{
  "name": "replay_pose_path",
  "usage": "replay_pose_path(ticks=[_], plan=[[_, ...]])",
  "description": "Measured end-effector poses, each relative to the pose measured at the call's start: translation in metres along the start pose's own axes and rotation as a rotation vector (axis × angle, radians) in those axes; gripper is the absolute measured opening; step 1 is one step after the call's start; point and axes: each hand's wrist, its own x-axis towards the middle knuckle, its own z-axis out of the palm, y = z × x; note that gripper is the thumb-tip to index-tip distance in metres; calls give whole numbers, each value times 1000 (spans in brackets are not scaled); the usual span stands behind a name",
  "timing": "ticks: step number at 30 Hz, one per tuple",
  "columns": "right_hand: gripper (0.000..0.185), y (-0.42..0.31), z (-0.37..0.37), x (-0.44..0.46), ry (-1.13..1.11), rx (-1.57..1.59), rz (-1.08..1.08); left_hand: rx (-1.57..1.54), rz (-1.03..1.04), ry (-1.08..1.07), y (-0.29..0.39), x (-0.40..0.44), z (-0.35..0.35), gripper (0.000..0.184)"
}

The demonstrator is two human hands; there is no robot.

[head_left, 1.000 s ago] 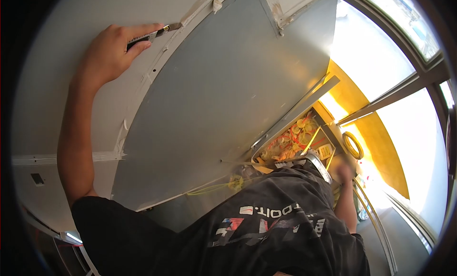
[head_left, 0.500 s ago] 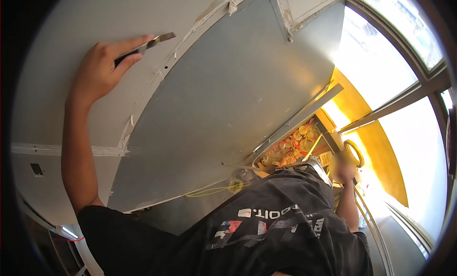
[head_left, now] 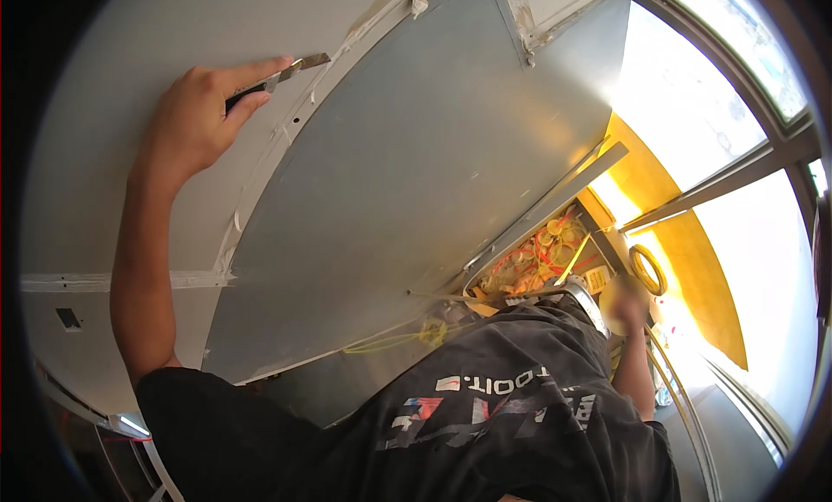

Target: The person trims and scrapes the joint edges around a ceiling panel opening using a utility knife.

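Note:
My left hand (head_left: 195, 112) is raised at the upper left, wrapped around the black handle of a utility knife (head_left: 314, 62). Its index finger lies along the top and the thumb presses from below. The blade points right, beside the whitish jointed edge strip (head_left: 297, 121) of a pale board (head_left: 95, 173); whether it touches cannot be made out. Small torn flaps (head_left: 419, 5) hang from that strip. Low on the right, my right hand (head_left: 627, 308) is smeared, with its fingers hidden. A pale yellowish round thing (head_left: 612, 304) shows beside it, and I cannot tell whether the hand holds it.
A large grey panel (head_left: 390, 173) adjoins the strip. Tangled orange and yellow cords (head_left: 555, 242) lie below, near a long metal profile (head_left: 563, 199) and a yellow coil (head_left: 648, 270). Bright framed windows (head_left: 693, 95) stand on the right. A rectangular cutout (head_left: 68, 318) is at left.
My left hand and the knife have shifted slightly right, bringing the blade closer to the edge strip. The right hand has barely moved.

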Motion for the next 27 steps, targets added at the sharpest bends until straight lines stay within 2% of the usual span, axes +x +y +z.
replay_pose_path(ticks=[2,4,8,10,11,12,14,16,18,21,25,27], plan=[[23,14,4,-5,-57,-99,-208,-86,50,34,-3,-6,6,38],[22,12,3,-7,-71,-33,-216,-116,22,36,-1,-13,8,38],[24,4,-12,-3,-71,-16,-196,-127,21,4,-8,-28,6,39],[28,-11,-28,-8,-20,212,-1,-124,10,-56,-8,-41,0,39],[31,-11,-30,0,-12,51,-49,-120,-11,-118,-8,-43,-4,39],[31,-22,-36,-1,-5,57,-55,-113,-9,-109,-8,-41,-7,39],[32,-53,-59,-19,-43,254,189,-209,41,122,-9,-40,-9,39],[31,-8,-43,7,18,205,126,-194,59,104,-1,-29,-14,39],[29,-1,-40,14,60,177,44,-178,72,80,1,-21,-15,39],[27,-95,-74,-25,-45,351,258,-162,67,13,-6,-15,-8,37],[26,-58,-49,-11,-54,445,165,-129,54,-12,-10,-15,-3,36],[25,-31,-30,-2,-70,230,86,-97,41,-24,-10,-17,-1,35]])
